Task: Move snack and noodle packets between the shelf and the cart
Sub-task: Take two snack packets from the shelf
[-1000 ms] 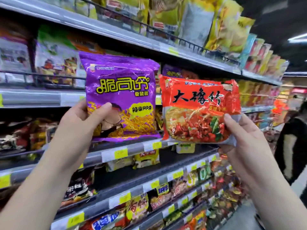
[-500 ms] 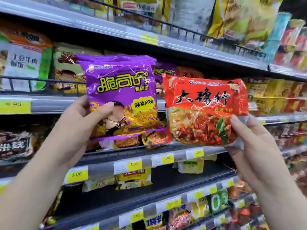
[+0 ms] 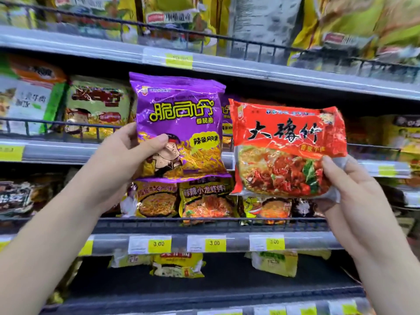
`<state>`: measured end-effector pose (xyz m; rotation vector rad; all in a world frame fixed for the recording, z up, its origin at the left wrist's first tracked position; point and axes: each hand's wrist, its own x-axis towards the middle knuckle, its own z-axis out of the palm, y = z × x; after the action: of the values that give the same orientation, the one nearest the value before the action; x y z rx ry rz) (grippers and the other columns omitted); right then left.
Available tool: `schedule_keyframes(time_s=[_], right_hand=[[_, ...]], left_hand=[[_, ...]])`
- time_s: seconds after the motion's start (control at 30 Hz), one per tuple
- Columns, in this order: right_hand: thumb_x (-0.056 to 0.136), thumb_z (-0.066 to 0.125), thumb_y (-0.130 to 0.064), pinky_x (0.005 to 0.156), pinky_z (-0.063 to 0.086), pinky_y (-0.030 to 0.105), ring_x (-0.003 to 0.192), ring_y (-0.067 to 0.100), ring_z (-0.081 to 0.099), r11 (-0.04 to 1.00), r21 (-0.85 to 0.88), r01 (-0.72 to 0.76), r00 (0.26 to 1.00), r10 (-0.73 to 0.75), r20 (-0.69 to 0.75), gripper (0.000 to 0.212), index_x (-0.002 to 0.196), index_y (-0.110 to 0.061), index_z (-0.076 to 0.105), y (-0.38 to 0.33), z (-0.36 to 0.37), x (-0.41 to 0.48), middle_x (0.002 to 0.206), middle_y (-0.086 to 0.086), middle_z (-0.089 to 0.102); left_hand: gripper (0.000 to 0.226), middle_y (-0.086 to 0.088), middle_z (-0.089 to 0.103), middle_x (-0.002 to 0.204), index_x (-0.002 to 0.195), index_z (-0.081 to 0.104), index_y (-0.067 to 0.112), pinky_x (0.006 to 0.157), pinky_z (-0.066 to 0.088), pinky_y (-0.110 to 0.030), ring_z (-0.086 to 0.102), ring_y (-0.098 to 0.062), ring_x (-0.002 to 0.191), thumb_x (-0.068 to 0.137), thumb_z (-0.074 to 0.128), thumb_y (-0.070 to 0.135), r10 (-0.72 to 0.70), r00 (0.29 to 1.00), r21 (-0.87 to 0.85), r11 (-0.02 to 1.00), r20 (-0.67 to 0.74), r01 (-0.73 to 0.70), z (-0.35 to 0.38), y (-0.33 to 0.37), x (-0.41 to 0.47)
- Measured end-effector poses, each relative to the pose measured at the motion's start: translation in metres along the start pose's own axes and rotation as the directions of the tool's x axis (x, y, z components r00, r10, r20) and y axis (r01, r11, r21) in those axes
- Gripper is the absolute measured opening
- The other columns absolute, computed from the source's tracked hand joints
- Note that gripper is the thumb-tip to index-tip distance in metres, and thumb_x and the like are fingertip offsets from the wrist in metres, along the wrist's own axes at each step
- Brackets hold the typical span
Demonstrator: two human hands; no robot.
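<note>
The left hand (image 3: 118, 160) pinches the purple packet (image 3: 179, 123). The right hand (image 3: 350, 192) pinches the red packet (image 3: 286, 151). Both are up by the shelf (image 3: 227, 243). Best hold softly, so noodles don't break.

body: person, two hands and forearms in view | left hand (image 3: 127, 160): forearm bare to the frame edge, wrist bare, fingers (image 3: 154, 143) slim, thumbnail short and plain | right hand (image 3: 347, 192): forearm and wrist bare alike, same slim build
</note>
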<state>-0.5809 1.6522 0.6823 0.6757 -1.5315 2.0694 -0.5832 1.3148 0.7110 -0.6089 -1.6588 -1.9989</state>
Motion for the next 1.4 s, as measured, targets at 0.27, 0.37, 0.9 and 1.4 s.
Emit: schedule_keyframes(time_s=[0.27, 0.37, 0.9, 1.4], right_hand=[[0.106, 0.051, -0.021, 0.064, 0.059, 0.019, 0.083, 0.006, 0.075, 1.0, -0.008, 0.013, 1.0, -0.013, 0.014, 0.021, 0.108, -0.021, 0.072, 0.022, -0.006, 0.04, 0.107, 0.001, 0.08], [0.107, 0.05, -0.022, 0.068, 0.061, 0.021, 0.087, 0.008, 0.075, 1.0, -0.016, 0.018, 1.0, -0.018, 0.026, 0.024, 0.118, -0.012, 0.069, 0.028, -0.008, 0.053, 0.11, 0.001, 0.08], [0.104, 0.054, -0.026, 0.077, 0.061, 0.025, 0.092, 0.009, 0.074, 0.998, 0.064, -0.013, 0.997, 0.007, 0.079, 0.024, 0.101, -0.027, 0.077, 0.043, -0.057, 0.088, 0.115, 0.002, 0.078], [0.086, 0.076, -0.049, 0.084, 0.063, 0.035, 0.101, 0.013, 0.076, 1.0, 0.007, 0.006, 0.999, -0.006, 0.049, 0.029, 0.107, -0.028, 0.077, 0.045, -0.1, 0.099, 0.121, 0.001, 0.077]], left_hand=[[0.054, -0.007, 0.081, 0.097, 0.1, 0.078, 0.034, 0.064, 0.061, -0.026, 0.079, -0.016, 0.081, 0.054, 0.096, 0.055, -0.006, 1.0, 0.125, 0.992, 0.01, 0.005, -0.016, -0.009, 0.031], [0.047, -0.008, 0.081, 0.103, 0.101, 0.078, 0.034, 0.068, 0.062, -0.027, 0.079, -0.019, 0.087, 0.061, 0.095, 0.05, 0.005, 1.0, 0.114, 0.994, -0.003, -0.004, -0.015, -0.014, 0.038], [0.012, -0.007, 0.077, 0.093, 0.108, 0.069, 0.01, 0.07, 0.062, -0.031, 0.073, -0.011, 0.068, 0.097, 0.068, 0.014, -0.047, 0.984, 0.279, 0.956, -0.171, 0.095, 0.036, 0.005, 0.096], [0.024, -0.022, 0.074, 0.111, 0.113, 0.068, 0.008, 0.108, 0.047, -0.059, 0.069, -0.043, 0.113, 0.091, 0.077, 0.011, 0.0, 0.989, 0.525, 0.847, -0.146, 0.078, 0.043, -0.008, 0.139]])
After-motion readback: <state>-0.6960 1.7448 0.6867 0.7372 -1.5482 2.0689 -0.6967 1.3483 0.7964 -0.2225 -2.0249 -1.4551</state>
